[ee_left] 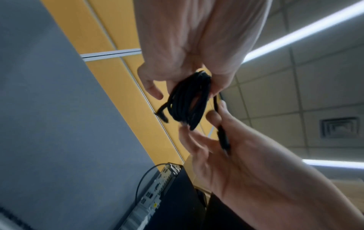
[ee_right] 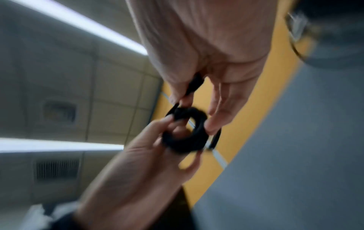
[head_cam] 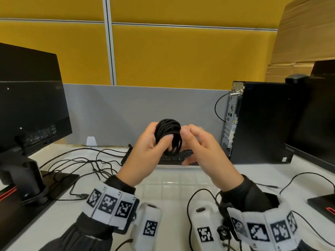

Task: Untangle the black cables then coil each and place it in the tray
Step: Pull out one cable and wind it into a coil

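A black cable wound into a tight coil (head_cam: 168,134) is held up above the table between both hands. My left hand (head_cam: 163,142) grips the coil, its thumb lying across the strands. In the left wrist view the coil (ee_left: 189,99) hangs from those fingers. My right hand (head_cam: 188,142) is close against the coil's right side and pinches the cable's free end with its plug (ee_left: 223,138), which also shows in the blurred right wrist view (ee_right: 194,84). A clear tray (head_cam: 181,182) lies on the table below the hands. Another black cable (head_cam: 192,201) lies loose near my right wrist.
A keyboard (head_cam: 181,156) sits behind the tray. A black PC tower (head_cam: 261,122) stands to the right and a monitor (head_cam: 30,98) to the left. Several thin cables (head_cam: 87,163) sprawl at the left. A grey partition (head_cam: 145,109) closes the back.
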Demonstrator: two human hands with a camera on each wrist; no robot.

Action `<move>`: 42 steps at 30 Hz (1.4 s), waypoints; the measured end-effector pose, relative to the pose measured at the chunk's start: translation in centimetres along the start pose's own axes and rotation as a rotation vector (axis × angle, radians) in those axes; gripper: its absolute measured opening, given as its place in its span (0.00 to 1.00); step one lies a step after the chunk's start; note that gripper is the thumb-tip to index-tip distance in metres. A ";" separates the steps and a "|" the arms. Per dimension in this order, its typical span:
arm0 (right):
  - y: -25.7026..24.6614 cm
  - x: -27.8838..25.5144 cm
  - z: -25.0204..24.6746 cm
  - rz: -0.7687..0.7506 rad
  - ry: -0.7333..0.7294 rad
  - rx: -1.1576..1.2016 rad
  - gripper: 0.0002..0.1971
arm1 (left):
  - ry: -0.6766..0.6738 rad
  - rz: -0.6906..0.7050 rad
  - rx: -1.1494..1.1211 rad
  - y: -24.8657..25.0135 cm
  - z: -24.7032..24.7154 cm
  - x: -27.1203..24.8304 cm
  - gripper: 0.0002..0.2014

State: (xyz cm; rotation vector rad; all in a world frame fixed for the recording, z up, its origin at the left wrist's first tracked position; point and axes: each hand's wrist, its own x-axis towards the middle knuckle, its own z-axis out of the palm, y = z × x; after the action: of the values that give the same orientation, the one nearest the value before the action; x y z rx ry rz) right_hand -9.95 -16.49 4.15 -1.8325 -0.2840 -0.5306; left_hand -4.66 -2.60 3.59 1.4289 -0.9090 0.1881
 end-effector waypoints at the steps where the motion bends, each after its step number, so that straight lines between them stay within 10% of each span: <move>1: 0.0 0.1 -0.5 -0.079 0.018 -0.151 0.13 | -0.007 -0.007 0.012 -0.1 -0.5 0.1 0.04; 6: -0.1 0.3 -2.1 -0.296 -0.058 -0.587 0.09 | -0.074 -0.118 0.048 -0.2 -1.6 0.4 0.05; 16: 0.3 0.6 -3.2 -0.520 0.281 -0.541 0.08 | -0.381 -0.116 -0.189 2.0 0.0 -0.7 0.16; 30: -0.4 0.2 -1.8 0.129 -0.077 0.503 0.15 | -0.074 -0.030 -0.082 1.0 0.7 -0.4 0.14; 42: -1.1 -0.7 -0.5 0.075 -0.198 0.385 0.18 | 0.054 -0.080 0.064 0.1 0.4 -0.2 0.11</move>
State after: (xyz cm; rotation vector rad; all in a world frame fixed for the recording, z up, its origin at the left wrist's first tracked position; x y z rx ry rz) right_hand -11.11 -16.54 4.84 -1.5130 -0.4192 -0.2220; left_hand -5.03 -2.88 3.47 1.5095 -0.8067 0.1966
